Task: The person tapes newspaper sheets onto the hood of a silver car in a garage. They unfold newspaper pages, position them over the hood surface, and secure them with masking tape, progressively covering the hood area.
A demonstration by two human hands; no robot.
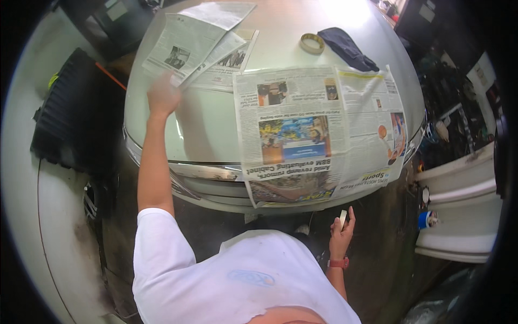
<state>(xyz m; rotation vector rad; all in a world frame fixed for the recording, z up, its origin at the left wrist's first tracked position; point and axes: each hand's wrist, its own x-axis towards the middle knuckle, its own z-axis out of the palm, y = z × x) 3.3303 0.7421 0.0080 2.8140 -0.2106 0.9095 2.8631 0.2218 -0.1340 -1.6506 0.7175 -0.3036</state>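
Observation:
My left hand [163, 93] is closed on the lower edge of a loose newspaper sheet [189, 46], which is lifted partly off the car hood [210, 127]. Other folded newspaper sheets [222, 75] lie under and beside it. Low on the right, apart from the car, my right hand [341, 240] grips a small cream-coloured piece, which looks like a masking tape roll [343, 217] seen edge-on; my fingers hide most of it. Between the hands, spread newspaper [337, 108] covers the hood's right front and hangs over the front edge.
A brown-yellow tape roll [312, 44] and a dark cloth [348, 49] lie on the hood beyond the spread newspaper. At left stands a black ribbed case [70, 108]. Pale car panels [458, 205] and a blue can [426, 220] are at the right.

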